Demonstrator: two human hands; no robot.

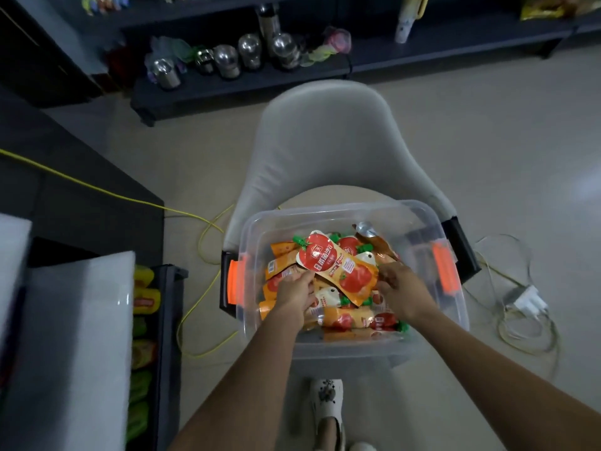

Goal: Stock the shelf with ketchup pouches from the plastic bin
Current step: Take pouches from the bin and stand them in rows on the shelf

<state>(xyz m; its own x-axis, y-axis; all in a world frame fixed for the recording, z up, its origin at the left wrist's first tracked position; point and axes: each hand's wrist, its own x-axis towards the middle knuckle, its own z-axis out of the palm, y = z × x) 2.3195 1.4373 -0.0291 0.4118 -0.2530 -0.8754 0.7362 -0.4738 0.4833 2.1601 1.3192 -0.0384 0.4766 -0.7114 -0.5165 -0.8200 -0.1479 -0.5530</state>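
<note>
A clear plastic bin with orange latches sits on a grey chair and holds several red-and-orange ketchup pouches. One large ketchup pouch with a green cap lies tilted on top of the pile. My left hand reaches into the bin and its curled fingers grip the pouch's lower left edge. From the other side, the curled fingers of my right hand hold the pouch's right edge. A dark shelf at the lower left carries yellow and green pouches in a row.
The grey chair stands on a pale floor. A yellow cable and a white charger with loose wires lie around it. A low dark shelf at the back holds metal and glass items. My white shoe is below the bin.
</note>
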